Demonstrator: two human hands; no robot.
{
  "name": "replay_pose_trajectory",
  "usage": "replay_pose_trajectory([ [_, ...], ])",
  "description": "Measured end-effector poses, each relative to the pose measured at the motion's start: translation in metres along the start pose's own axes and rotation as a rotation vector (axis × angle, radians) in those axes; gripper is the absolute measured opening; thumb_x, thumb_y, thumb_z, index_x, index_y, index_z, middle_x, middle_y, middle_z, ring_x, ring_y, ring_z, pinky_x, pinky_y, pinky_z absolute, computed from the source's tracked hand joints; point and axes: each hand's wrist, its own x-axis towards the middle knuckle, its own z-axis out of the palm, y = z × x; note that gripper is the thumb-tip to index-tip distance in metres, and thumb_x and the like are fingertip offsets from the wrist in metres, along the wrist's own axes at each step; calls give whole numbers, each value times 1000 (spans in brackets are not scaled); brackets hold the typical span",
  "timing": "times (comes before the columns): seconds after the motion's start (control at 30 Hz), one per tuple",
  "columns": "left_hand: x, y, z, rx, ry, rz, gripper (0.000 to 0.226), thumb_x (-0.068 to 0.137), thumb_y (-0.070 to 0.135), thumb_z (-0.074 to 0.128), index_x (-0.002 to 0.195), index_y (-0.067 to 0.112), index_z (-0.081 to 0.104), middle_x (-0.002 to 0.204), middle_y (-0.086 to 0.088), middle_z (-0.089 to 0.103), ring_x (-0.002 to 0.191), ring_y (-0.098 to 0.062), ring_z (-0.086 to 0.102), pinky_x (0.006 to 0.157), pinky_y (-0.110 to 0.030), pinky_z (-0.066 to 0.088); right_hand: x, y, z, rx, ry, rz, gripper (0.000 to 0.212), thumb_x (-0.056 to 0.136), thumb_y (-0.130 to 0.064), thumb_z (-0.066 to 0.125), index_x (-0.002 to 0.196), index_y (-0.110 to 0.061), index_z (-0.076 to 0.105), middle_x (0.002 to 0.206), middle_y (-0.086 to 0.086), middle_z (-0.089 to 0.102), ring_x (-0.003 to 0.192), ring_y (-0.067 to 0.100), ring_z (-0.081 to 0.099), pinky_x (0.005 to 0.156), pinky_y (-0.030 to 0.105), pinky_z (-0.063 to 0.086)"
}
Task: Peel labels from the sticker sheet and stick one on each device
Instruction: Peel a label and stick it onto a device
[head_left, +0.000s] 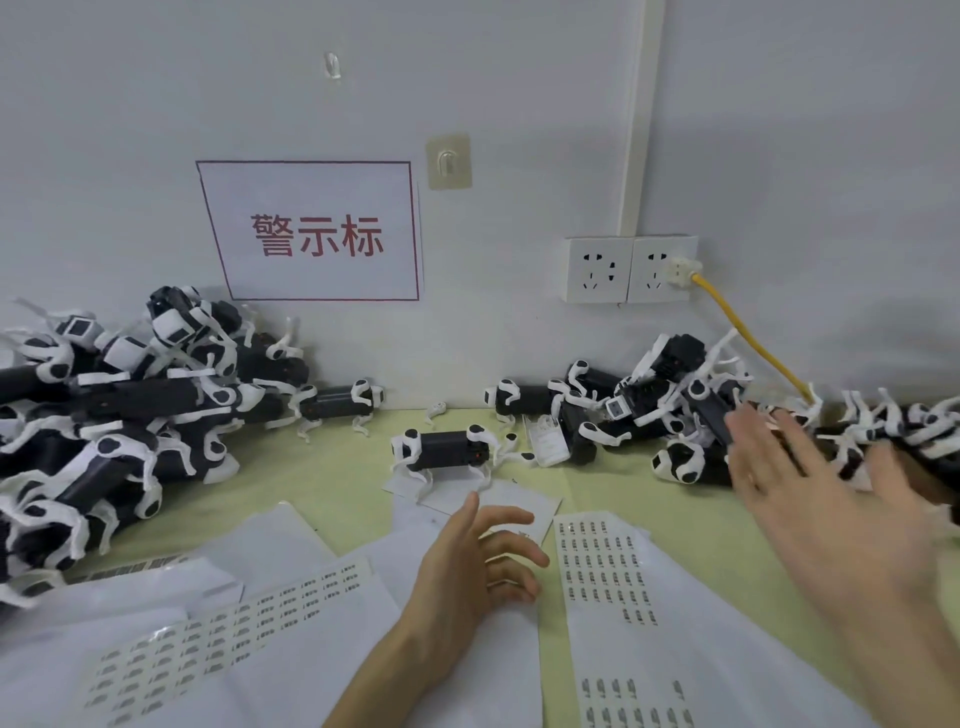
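Black-and-white robot-dog devices lie in a big pile at the left and another pile at the right. One device stands alone in the middle on white paper. A sticker sheet with rows of small labels lies right of my left hand, which rests on white paper with loosely curled fingers holding nothing. A second sticker sheet lies at the lower left. My right hand is blurred, fingers spread, in front of the right pile and holds nothing.
The bench has a pale green mat and ends at a white wall. A sign with red characters and two wall sockets with a yellow cable are on the wall. Loose white paper sheets cover the near bench.
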Motion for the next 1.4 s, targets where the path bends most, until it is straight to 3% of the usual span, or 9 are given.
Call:
replay_pose_trajectory([
  [0.23,1,-1,0,9,105,-26,43,103,39,42,113,3,61,84,-19,67,63,-26,61,67,-33,52,-12,73,21,-1006,75,52,18,101,-18,56,115,-18,68,107,6,76,89,23,76,79,35,51],
  [0.4,5,-2,-1,30,131,-50,26,104,22,46,115,4,61,85,-17,67,65,-24,61,65,-28,54,1,114,46,-1419,-80,10,18,97,-16,65,113,-25,66,108,1,71,86,15,74,79,38,60],
  [0.6,6,-3,-5,-75,146,-57,27,103,21,49,122,3,58,86,-17,68,67,-24,63,66,-29,56,64,165,67,-1716,-207,-76,47,94,-27,69,138,-22,53,132,-3,60,106,16,63,86,30,44],
  [0.8,7,-6,-9,-119,152,-63,30,103,22,51,125,3,57,87,-17,69,67,-24,64,65,-29,55,108,202,60,-1615,-212,254,58,97,-40,65,149,-24,46,151,-1,48,131,20,52,98,35,48],
  [0.93,9,-6,-11,-166,156,-69,31,101,23,55,125,4,55,90,-18,70,68,-25,65,65,-31,56,107,212,45,-1772,-180,50,34,97,-33,64,130,-22,64,124,1,64,101,14,59,83,29,46],
  [1.07,10,-7,-10,-210,179,-44,43,99,29,60,133,3,53,105,-18,74,80,-27,71,73,-33,60,81,197,46,-1702,-122,-118,12,95,-22,66,105,-22,73,100,-1,70,85,25,70,82,47,58],
  [1.17,9,-6,-10,-230,164,-27,55,88,46,64,129,12,54,123,-12,73,99,-27,74,86,-37,61,47,177,49,-1617,-140,-246,7,94,-21,69,90,-26,72,83,-11,71,80,16,70,74,44,60],
  [1.3,8,-4,-11,-257,122,-34,74,82,64,57,137,15,54,134,-3,68,119,-22,69,104,-43,52,-2,155,45,-1583,-166,-380,18,90,-17,75,87,-31,64,91,-18,70,82,3,70,65,17,52],
  [1.4,6,-3,-12,-258,75,-22,71,92,68,44,141,20,59,139,1,65,126,-20,64,103,-37,48,-29,143,37,-1614,-247,-412,32,85,-8,79,87,-33,58,107,-20,66,95,-2,68,65,15,54],
])
